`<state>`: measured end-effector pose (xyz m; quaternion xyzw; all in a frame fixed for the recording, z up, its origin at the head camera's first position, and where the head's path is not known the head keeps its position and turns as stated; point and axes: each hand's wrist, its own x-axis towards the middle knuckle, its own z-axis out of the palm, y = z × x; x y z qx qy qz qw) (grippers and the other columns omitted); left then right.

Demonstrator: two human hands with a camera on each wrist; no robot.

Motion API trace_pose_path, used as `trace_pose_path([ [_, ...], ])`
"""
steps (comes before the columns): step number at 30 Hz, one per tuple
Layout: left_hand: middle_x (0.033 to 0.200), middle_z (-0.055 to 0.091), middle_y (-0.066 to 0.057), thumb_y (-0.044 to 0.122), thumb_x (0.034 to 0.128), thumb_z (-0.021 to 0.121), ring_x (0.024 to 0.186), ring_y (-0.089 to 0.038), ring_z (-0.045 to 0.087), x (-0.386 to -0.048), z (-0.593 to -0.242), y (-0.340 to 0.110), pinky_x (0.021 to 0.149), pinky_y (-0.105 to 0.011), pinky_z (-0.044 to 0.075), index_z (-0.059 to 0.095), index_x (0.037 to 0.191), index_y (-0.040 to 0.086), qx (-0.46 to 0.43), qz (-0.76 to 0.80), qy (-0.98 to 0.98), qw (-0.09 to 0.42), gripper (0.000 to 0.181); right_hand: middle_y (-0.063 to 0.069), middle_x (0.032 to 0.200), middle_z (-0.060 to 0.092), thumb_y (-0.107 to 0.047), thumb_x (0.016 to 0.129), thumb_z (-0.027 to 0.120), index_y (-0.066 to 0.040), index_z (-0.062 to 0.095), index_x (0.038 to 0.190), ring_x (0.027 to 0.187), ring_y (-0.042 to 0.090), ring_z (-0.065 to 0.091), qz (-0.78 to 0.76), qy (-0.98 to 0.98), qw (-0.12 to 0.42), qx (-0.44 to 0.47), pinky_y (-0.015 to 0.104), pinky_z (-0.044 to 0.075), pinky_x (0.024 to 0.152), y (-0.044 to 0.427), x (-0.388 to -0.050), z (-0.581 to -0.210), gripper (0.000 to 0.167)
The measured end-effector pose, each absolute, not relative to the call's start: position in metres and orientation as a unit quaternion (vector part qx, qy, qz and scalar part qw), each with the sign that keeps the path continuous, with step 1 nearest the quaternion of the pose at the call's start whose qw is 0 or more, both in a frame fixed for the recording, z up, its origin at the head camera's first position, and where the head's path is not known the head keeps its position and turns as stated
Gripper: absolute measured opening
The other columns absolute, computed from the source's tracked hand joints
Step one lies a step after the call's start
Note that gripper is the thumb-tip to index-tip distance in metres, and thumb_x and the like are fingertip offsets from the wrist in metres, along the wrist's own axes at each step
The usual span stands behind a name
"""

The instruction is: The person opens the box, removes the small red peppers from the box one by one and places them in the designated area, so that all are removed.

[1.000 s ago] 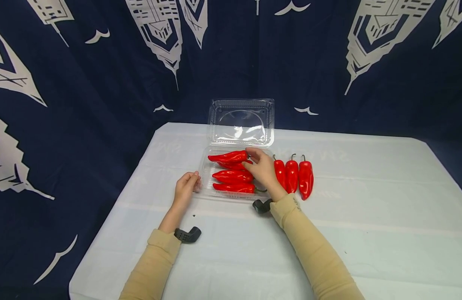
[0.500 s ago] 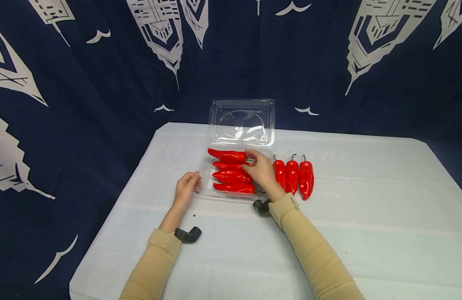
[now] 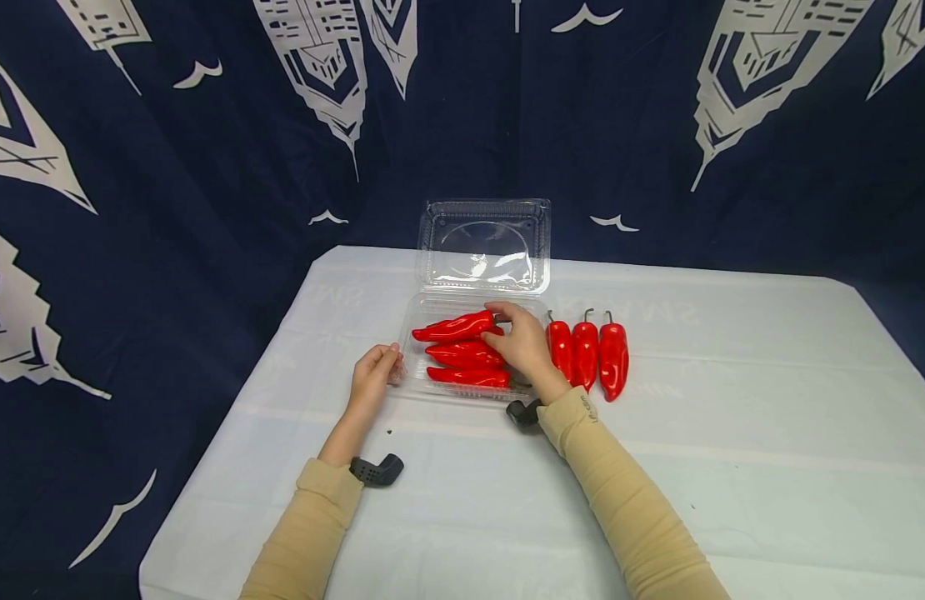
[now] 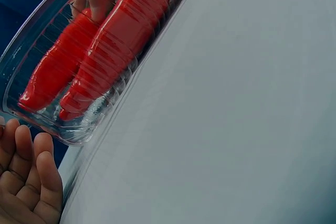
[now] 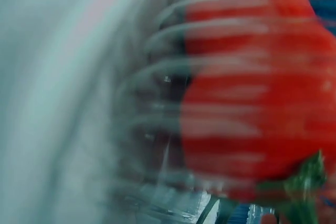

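Note:
My right hand (image 3: 526,342) grips a red pepper (image 3: 453,327) at its stem end, above the base of an open clear plastic container (image 3: 406,387). Two more red peppers, a middle one (image 3: 464,355) and a front one (image 3: 468,376), lie crosswise in the base, tips to the left. Red also shows behind the held pepper, mostly covered by it. With its fingers at the near left corner, my left hand (image 3: 368,375) pinches the container's rim. Through the clear wall (image 4: 79,132) in the left wrist view, peppers and right-hand fingers show. The right wrist view is blurred by the ribbed wall close up.
The container's lid (image 3: 483,242) stands raised at the back, against the dark blue patterned curtain (image 3: 605,150). Right of the base, three red peppers (image 3: 585,354) lie side by side, stems away from me. A white cloth (image 3: 732,417) covers the table.
The held pepper moved back, then came forward and tilted, its tip now nearer me, over the pepper behind the middle one. The left hand has stayed at the container's corner.

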<state>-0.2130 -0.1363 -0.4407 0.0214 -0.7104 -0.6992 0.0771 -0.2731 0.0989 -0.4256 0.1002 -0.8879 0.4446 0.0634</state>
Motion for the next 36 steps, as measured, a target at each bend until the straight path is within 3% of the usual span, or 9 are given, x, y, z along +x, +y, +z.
trace_pose_path([
  [10,0.070,0.054,-0.001,0.010,0.0972,0.050,0.062,-0.009,0.050,-0.213,-0.442,-0.136,0.056,-0.019,0.045,0.054,0.085,-0.012,0.020,-0.701,-0.709,0.071,0.025,0.012,0.114,0.061,-0.011,0.078,0.074,-0.009,0.060,0.124,0.102,0.028,0.055,0.423,-0.898,0.049,0.110,0.041,0.046,0.084,0.098,-0.270,-0.424,0.048],
  [17,0.071,0.054,-0.001,0.011,0.0975,0.049,0.062,-0.008,0.050,-0.212,-0.442,-0.137,0.056,-0.019,0.046,0.051,0.092,-0.019,0.015,-0.702,-0.708,0.067,0.031,0.012,0.117,0.060,-0.015,0.078,0.076,-0.009,0.063,0.120,0.109,0.029,0.050,0.401,-0.906,0.059,0.127,0.041,0.043,0.091,0.098,-0.266,-0.423,0.045],
  [26,0.070,0.054,-0.001,0.010,0.0975,0.049,0.061,-0.008,0.051,-0.216,-0.445,-0.138,0.055,-0.019,0.046,0.051,0.091,-0.019,0.018,-0.708,-0.703,0.067,0.030,0.011,0.117,0.060,-0.016,0.078,0.076,-0.008,0.062,0.119,0.103,0.028,0.057,0.439,-0.889,0.037,0.127,0.039,0.047,0.089,0.099,-0.267,-0.422,0.044],
  [30,0.071,0.054,-0.001,0.012,0.0974,0.050,0.061,-0.007,0.052,-0.224,-0.458,-0.141,0.054,-0.019,0.045,0.053,0.090,-0.016,0.024,-0.717,-0.694,0.062,0.029,0.010,0.115,0.060,-0.018,0.078,0.076,-0.010,0.062,0.119,0.101,0.028,0.058,0.472,-0.873,0.025,0.121,0.038,0.050,0.086,0.100,-0.264,-0.422,0.044],
  [36,0.069,0.055,0.000,0.015,0.0964,0.053,0.059,-0.007,0.051,-0.231,-0.471,-0.144,0.053,-0.018,0.045,0.057,0.081,-0.001,0.036,-0.719,-0.690,0.074,0.023,0.009,0.113,0.061,-0.021,0.078,0.077,-0.011,0.061,0.120,0.095,0.027,0.061,0.517,-0.847,0.019,0.117,0.037,0.053,0.081,0.105,-0.256,-0.418,0.046],
])
